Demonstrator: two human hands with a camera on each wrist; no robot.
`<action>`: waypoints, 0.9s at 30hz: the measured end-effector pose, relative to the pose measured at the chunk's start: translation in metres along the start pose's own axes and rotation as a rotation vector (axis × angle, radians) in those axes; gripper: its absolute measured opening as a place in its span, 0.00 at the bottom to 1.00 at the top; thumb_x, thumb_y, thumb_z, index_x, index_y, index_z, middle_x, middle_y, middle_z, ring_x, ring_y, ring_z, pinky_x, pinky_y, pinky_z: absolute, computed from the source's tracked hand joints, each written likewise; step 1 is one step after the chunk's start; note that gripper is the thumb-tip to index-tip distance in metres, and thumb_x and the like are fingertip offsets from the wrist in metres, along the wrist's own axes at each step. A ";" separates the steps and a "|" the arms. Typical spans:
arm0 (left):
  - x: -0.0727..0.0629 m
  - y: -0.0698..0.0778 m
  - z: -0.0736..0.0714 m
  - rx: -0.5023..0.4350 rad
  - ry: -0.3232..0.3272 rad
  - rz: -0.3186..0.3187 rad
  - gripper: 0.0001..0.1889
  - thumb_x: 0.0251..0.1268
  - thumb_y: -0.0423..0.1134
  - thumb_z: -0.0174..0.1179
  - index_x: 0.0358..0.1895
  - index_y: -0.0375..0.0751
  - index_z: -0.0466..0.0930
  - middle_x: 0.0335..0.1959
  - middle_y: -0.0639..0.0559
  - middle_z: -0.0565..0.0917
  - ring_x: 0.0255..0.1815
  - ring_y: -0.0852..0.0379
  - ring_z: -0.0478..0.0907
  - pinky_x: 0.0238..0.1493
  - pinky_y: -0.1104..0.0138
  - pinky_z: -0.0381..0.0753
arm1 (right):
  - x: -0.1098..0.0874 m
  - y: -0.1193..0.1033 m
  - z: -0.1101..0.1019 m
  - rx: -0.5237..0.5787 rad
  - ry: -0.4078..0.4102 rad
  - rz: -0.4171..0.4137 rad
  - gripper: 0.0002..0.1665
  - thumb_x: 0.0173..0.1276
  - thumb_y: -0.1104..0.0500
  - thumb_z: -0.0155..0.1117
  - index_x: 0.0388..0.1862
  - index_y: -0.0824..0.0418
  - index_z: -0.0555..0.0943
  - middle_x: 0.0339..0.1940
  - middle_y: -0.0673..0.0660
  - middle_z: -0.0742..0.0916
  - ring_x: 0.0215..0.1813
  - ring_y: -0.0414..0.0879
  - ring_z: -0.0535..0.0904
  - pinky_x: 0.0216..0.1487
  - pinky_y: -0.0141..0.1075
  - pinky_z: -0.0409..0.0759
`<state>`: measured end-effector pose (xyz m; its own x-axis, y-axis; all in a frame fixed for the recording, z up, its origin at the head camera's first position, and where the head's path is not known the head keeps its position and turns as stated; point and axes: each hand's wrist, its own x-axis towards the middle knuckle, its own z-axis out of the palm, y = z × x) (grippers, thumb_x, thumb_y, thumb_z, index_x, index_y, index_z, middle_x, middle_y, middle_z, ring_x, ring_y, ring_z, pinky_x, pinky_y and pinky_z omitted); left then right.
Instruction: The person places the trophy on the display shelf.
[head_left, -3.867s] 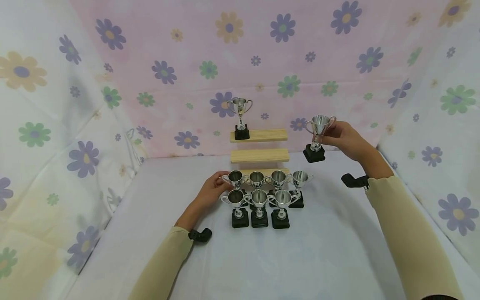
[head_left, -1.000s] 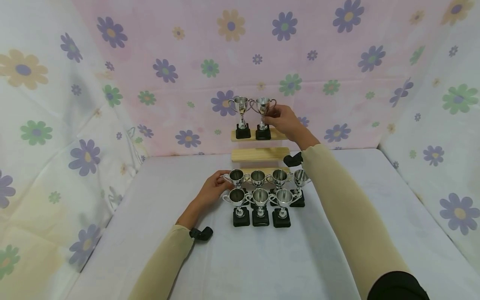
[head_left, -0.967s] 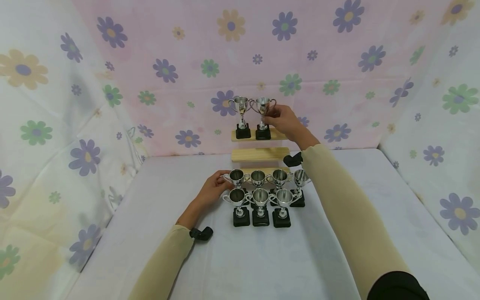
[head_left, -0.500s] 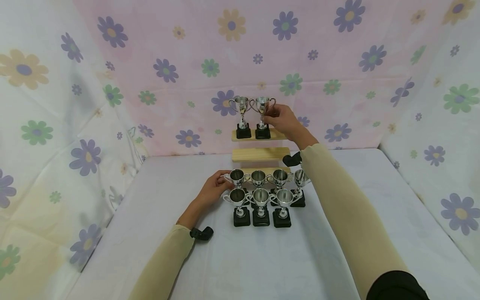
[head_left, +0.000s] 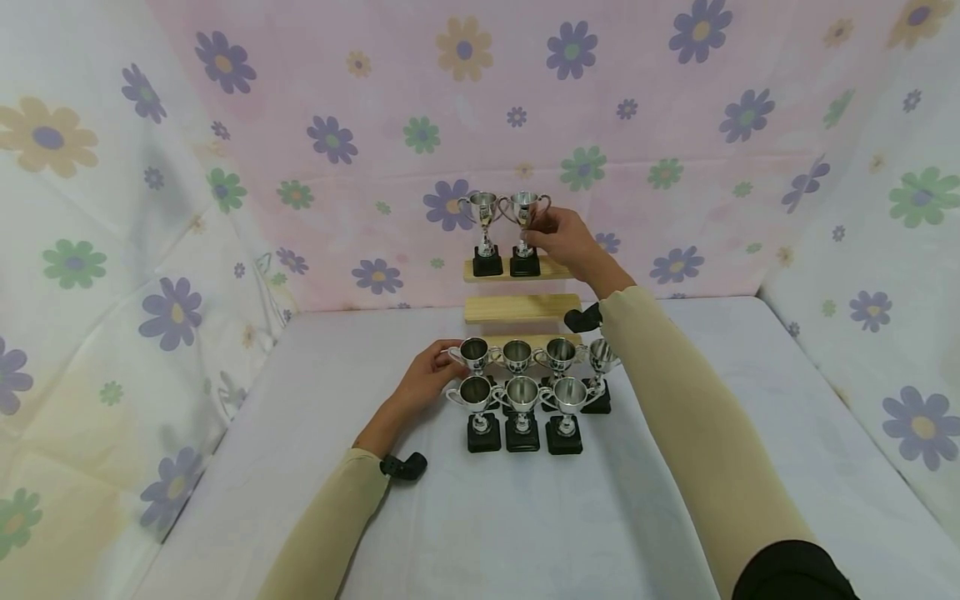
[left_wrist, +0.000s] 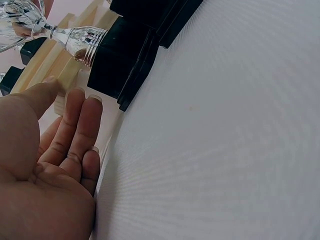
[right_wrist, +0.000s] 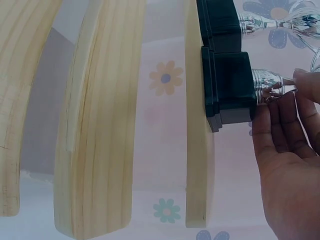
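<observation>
Right hand (head_left: pixel 564 240) pinches one trophy (head_left: pixel 525 265) by its stem, thumb against fingers, at upper centre of the frame; its base sits on the top board (head_left: pixel 557 271), so I judge the grip steadies it beside a second trophy (head_left: pixel 487 264). Left hand (head_left: pixel 422 385), at centre left, is loose, fingers nearly straight, gripping nothing; I can't tell whether it touches the back row (head_left: pixel 517 356). I count nine trophies: two up top, seven on the table (head_left: pixel 487 533), probably clustered for easy reach, and three boards.
</observation>
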<state>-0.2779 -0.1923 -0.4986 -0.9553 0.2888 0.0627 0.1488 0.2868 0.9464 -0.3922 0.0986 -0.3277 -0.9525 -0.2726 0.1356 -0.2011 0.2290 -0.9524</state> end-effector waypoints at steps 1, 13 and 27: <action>0.000 0.000 0.000 -0.001 0.003 -0.002 0.23 0.82 0.31 0.56 0.75 0.37 0.70 0.49 0.38 0.90 0.46 0.56 0.89 0.57 0.67 0.78 | 0.000 0.000 0.000 0.001 0.000 0.000 0.15 0.81 0.62 0.63 0.59 0.69 0.78 0.55 0.61 0.81 0.60 0.55 0.77 0.71 0.55 0.71; 0.000 -0.002 -0.001 -0.007 0.006 0.008 0.22 0.82 0.32 0.57 0.74 0.36 0.71 0.52 0.38 0.90 0.48 0.53 0.89 0.59 0.64 0.79 | -0.007 -0.007 -0.009 -0.026 -0.004 -0.020 0.16 0.79 0.59 0.66 0.59 0.67 0.77 0.58 0.60 0.81 0.64 0.56 0.76 0.74 0.58 0.69; 0.001 -0.004 0.001 0.003 0.014 -0.013 0.23 0.81 0.33 0.58 0.74 0.38 0.71 0.51 0.39 0.90 0.50 0.51 0.89 0.65 0.52 0.78 | -0.033 -0.009 -0.039 -0.079 -0.032 -0.022 0.32 0.80 0.57 0.64 0.75 0.70 0.69 0.70 0.66 0.76 0.72 0.60 0.73 0.75 0.58 0.68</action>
<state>-0.2794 -0.1925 -0.5024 -0.9605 0.2726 0.0552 0.1376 0.2932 0.9461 -0.3678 0.1416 -0.3134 -0.9401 -0.3082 0.1459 -0.2404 0.2957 -0.9245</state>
